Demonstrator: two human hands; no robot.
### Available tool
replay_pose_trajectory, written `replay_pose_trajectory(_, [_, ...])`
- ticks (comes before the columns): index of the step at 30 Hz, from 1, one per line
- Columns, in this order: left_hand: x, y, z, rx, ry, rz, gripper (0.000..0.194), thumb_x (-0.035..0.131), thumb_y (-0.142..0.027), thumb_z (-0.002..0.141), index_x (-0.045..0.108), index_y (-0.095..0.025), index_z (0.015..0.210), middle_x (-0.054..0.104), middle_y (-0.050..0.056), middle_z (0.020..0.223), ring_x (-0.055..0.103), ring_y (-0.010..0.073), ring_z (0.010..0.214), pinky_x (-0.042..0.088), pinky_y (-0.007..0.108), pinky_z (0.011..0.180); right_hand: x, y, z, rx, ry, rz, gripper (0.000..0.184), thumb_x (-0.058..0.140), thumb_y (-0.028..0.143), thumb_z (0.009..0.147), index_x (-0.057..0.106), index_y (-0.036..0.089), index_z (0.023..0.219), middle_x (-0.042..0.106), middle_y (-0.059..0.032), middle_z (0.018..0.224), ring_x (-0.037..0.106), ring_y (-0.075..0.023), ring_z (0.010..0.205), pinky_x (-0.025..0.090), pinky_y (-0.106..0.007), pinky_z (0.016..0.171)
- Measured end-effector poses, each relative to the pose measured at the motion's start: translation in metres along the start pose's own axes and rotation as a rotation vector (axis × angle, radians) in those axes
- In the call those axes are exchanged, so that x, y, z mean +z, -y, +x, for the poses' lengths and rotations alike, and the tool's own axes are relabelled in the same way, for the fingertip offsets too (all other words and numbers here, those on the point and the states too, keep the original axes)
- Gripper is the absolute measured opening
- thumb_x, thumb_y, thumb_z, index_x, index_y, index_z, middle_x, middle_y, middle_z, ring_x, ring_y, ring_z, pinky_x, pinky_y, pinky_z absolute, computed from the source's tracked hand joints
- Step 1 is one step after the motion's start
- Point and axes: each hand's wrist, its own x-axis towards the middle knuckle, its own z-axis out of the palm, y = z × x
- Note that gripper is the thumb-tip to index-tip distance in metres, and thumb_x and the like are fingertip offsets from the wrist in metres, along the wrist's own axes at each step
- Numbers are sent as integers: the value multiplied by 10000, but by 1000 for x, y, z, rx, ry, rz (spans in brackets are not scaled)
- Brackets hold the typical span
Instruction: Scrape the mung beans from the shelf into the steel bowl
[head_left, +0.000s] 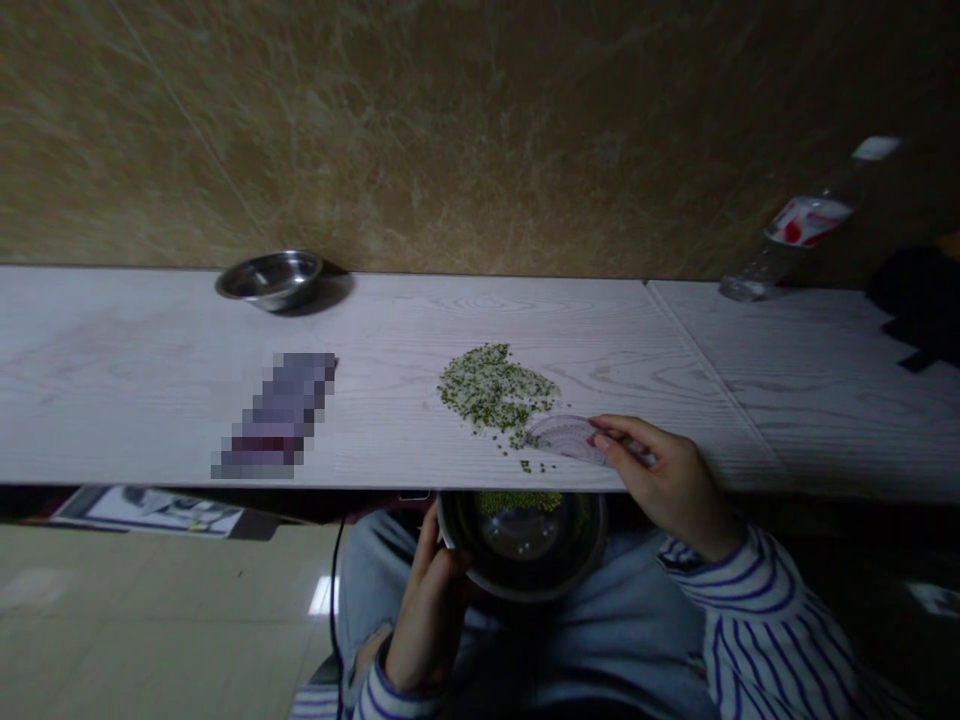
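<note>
A pile of small green beans (495, 388) lies on the pale wooden table (150, 380). My right hand (667, 480) is closed on a clear plastic protractor (566, 436), whose edge rests against the near side of the pile. My left hand (427, 590) grips the rim of a steel bowl (523, 545) held just below the table's front edge, over my lap. Some green beans lie inside the bowl at its far side. A few stray beans sit near the table edge.
A second steel bowl (270, 278) stands at the back of the table by the brown wall. A blurred dark rectangle (277, 412) lies left of the pile. A clear plastic bottle (802, 225) leans at the back right, with a dark object (919, 305) beyond it.
</note>
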Motion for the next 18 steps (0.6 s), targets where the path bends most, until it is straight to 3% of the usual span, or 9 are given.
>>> replay_pose_trajectory(18, [2, -1, -3, 18, 41, -62, 667, 580, -143, 723, 478, -287, 1366, 624, 44, 1258, 479, 276, 1218, 446, 365, 917, 0, 3, -1, -59, 49, 3, 219, 590, 276, 836, 726, 179, 979, 751, -65, 892, 687, -197, 799, 558, -314, 763])
